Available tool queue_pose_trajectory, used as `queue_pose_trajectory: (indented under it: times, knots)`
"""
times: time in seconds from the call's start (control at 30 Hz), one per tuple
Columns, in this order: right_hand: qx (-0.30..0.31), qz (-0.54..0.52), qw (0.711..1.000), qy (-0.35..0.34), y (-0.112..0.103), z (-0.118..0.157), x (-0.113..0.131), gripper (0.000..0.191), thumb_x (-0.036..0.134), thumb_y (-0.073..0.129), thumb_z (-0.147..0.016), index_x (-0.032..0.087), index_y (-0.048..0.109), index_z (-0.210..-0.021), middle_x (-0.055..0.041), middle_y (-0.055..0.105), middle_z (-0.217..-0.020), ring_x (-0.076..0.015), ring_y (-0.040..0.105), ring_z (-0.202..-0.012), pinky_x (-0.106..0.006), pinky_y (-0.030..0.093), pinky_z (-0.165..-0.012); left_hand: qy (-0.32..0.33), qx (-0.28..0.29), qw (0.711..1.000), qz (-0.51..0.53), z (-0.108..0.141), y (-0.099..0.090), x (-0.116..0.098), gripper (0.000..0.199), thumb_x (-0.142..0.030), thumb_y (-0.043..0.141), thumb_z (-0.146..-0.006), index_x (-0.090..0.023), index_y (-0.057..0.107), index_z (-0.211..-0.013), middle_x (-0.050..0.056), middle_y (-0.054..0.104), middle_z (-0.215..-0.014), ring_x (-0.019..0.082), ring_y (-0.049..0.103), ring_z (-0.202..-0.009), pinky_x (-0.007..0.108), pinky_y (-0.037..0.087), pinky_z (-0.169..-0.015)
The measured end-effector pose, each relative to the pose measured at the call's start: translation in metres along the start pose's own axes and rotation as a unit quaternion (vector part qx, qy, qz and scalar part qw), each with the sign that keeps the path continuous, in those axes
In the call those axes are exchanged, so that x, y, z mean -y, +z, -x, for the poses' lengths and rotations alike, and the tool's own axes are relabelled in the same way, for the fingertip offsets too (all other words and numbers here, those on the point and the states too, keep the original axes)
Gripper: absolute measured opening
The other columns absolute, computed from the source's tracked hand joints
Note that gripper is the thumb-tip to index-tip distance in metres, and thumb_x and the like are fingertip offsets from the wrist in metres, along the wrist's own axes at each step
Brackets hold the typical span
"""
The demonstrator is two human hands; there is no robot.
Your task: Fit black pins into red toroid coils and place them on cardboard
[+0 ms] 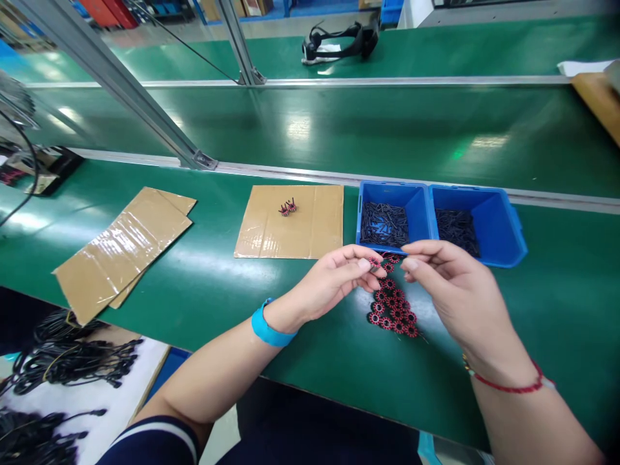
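Between the thumb and fingers of my left hand [346, 274] is a small ring coil [374, 263] wound in red. My right hand [436, 274] pinches just to the right of it, thumb against forefinger; what it grips is too small to make out. Below both hands, a cluster of red-wound ring coils [394, 307] lies on the green bench. Two coils with dark sleeves [288, 206] on their leads sit on a flat cardboard sheet [310, 236].
Behind my hands stand two blue bins [498, 226] holding short black tubes [385, 223]. More cardboard sheets [126, 248] lie at the left. A metal frame post [194, 155] rises from the bench's back rail. Bundled black cables [72, 355] are at lower left.
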State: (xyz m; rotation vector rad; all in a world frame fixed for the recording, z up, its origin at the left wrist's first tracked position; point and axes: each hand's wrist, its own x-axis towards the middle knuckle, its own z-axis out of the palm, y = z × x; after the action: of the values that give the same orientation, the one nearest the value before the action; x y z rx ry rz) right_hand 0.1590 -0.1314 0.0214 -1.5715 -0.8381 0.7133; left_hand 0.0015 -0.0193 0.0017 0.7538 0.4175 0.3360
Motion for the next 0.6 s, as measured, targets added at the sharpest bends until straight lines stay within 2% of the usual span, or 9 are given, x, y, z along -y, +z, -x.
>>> queue_pose_trajectory:
  times: [0.07, 0.17, 0.33, 0.6]
  knots:
    - [0.038, -0.014, 0.999, 0.026, 0.0028, -0.0016, -0.0026, 0.017, 0.029, 0.077, -0.082, 0.024, 0.075, -0.098, -0.001, 0.073, -0.078, -0.014, 0.067, -0.069, -0.026, 0.056, -0.064, -0.003, 0.01, 1.0, 0.002, 0.0006, 0.0004, 0.0006, 0.025, -0.032, 0.077, -0.085, -0.014, 0.069, -0.1, 0.005, 0.073, -0.088, 0.011, 0.068, -0.073, 0.026, 0.051, -0.074]
    - [0.076, -0.026, 0.996, 0.04, 0.007, 0.0001, -0.0035, 0.014, 0.029, 0.075, -0.084, 0.024, 0.075, -0.097, -0.0014, 0.075, -0.082, -0.0135, 0.069, -0.073, -0.026, 0.057, -0.067, -0.004, 0.011, 1.0, -0.001, 0.0009, 0.0011, 0.0011, 0.023, -0.031, 0.078, -0.084, -0.014, 0.067, -0.095, 0.004, 0.073, -0.086, 0.011, 0.069, -0.072, 0.026, 0.052, -0.073]
    - [0.088, -0.029, 0.995, 0.038, 0.009, 0.003, 0.0002, 0.008, 0.031, 0.075, -0.085, 0.023, 0.074, -0.087, -0.0004, 0.074, -0.077, -0.0118, 0.068, -0.069, -0.023, 0.055, -0.064, -0.006, 0.013, 1.0, -0.005, 0.002, 0.0023, 0.0007, 0.023, -0.03, 0.08, -0.082, -0.014, 0.067, -0.094, 0.003, 0.074, -0.085, 0.01, 0.069, -0.072, 0.024, 0.051, -0.073]
    - [0.101, -0.077, 0.99, 0.06, 0.0087, 0.0, 0.0025, 0.011, 0.031, 0.076, -0.085, 0.023, 0.071, -0.08, 0.0004, 0.072, -0.075, -0.0111, 0.066, -0.069, -0.022, 0.054, -0.065, -0.001, 0.027, 0.999, -0.023, 0.0023, 0.0018, 0.0008, 0.025, -0.032, 0.08, -0.083, -0.015, 0.066, -0.095, 0.002, 0.07, -0.082, 0.011, 0.067, -0.074, 0.026, 0.05, -0.075]
